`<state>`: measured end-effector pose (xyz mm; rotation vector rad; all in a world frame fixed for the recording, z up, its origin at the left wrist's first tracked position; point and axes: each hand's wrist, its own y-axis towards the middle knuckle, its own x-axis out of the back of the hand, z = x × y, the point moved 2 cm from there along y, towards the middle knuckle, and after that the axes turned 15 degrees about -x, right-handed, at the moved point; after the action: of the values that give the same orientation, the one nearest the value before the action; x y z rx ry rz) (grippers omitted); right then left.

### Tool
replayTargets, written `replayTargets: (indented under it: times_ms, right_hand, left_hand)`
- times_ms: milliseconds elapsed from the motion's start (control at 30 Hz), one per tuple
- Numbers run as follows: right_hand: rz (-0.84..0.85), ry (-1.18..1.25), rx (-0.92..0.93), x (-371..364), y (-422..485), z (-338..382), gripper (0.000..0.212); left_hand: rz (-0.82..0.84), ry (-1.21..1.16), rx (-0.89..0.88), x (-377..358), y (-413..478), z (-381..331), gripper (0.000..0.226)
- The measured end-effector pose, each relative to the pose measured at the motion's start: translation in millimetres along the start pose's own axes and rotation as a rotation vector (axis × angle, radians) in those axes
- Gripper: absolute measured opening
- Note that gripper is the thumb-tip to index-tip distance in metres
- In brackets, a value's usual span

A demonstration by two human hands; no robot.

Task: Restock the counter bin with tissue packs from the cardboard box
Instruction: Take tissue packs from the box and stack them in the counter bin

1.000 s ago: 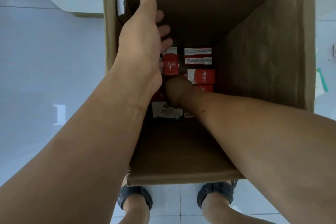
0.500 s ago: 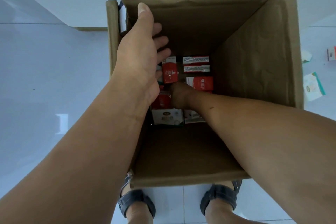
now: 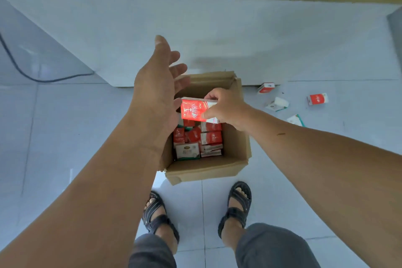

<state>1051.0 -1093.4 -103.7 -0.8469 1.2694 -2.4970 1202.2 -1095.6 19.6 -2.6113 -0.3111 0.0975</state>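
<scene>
Holding red tissue pack [image 3: 196, 109] | right hand [image 3: 226, 106] | loose packs [image 3: 317, 99] litter floor

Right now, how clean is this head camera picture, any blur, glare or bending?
Head view: wide-angle bending bows the arms outward; the top strip is smeared by blur; soft glare sits on the pale floor tiles; print on the red tissue pack in the right hand is soft, barely readable.

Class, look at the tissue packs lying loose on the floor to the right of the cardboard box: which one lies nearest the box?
The red and white pack beside the box's far right corner, against the white counter base. The other loose packs lie farther right.
</scene>
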Motion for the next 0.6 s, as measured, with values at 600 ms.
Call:
replayTargets:
  times_ms: [600]
  right_hand:
    - [-0.133,0.450,0.238,210.7,-403.4,196.1,0.030]
  left_hand:
    - [0.063,-0.229,-0.313,6.1,-256.2,-361.6,0.051]
